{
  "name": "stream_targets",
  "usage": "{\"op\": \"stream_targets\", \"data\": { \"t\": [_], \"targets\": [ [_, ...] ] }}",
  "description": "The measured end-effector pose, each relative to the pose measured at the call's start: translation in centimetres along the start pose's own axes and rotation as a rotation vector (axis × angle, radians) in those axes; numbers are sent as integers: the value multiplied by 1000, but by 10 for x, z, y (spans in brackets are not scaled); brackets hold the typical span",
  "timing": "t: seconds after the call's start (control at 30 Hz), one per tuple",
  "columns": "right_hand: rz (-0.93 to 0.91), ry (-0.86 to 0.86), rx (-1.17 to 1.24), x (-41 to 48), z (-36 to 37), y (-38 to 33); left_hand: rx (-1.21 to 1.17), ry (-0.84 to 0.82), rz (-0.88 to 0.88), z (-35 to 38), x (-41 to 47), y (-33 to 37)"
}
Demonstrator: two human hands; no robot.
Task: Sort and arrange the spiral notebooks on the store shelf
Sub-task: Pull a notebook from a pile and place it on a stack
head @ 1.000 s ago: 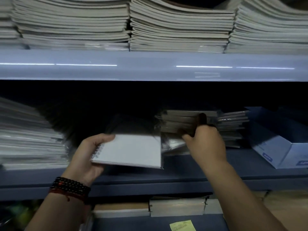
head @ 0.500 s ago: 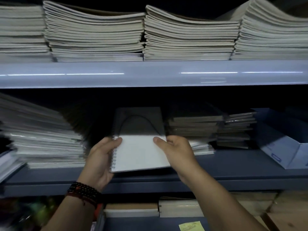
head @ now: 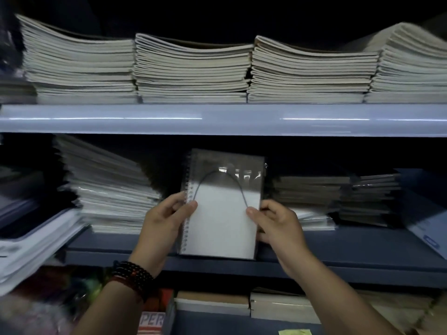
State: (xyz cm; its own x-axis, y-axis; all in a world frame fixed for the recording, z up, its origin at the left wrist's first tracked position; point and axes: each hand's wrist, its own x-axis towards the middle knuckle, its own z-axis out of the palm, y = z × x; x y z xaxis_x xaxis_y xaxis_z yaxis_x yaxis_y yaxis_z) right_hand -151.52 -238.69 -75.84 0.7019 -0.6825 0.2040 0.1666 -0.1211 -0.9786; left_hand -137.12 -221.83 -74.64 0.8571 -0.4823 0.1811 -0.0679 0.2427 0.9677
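Observation:
A white spiral notebook (head: 223,213) in clear wrap, with a dark arc drawn on its cover, stands tilted up in front of the middle shelf (head: 338,252). My left hand (head: 164,221) grips its spiral edge. On the opposite edge my right hand (head: 278,223) holds it, thumb on the cover. A leaning pile of wrapped notebooks (head: 108,189) sits to the left on the shelf. Two shorter dark-edged piles (head: 312,199) (head: 370,199) lie to the right.
The upper shelf (head: 217,119) carries several tall stacks of soft notebooks (head: 193,71). A blue-and-white box (head: 425,226) stands at the far right of the middle shelf. Loose sheets (head: 29,250) hang off at the left. More books (head: 212,303) lie on the shelf below.
My right hand left the right-hand pile and took the notebook's right edge. Both hands raised the notebook from lying flat to nearly upright. The view tilted downward.

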Motion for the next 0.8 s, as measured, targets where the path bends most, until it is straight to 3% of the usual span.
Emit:
{"op": "stream_targets", "data": {
  "t": [0.17,0.3,0.47,0.63,0.7,0.8],
  "targets": [
    [-170,48,-18,-7,0,-15,128,2,157,-8,-16,21],
    [-239,61,42,-12,0,-25,-91,-63,42,-8,-29,31],
    [-153,41,109,-17,0,-26,-380,-141,-157,-10,-32,41],
    [-17,62,187,-10,0,-25,-305,-112,-170,-13,-28,32],
    [131,-7,275,-10,-2,-28,-311,-82,-150,-16,-24,27],
    [211,-178,147,-13,-2,-29,-384,-28,-160,-20,-18,21]
  ]
}}
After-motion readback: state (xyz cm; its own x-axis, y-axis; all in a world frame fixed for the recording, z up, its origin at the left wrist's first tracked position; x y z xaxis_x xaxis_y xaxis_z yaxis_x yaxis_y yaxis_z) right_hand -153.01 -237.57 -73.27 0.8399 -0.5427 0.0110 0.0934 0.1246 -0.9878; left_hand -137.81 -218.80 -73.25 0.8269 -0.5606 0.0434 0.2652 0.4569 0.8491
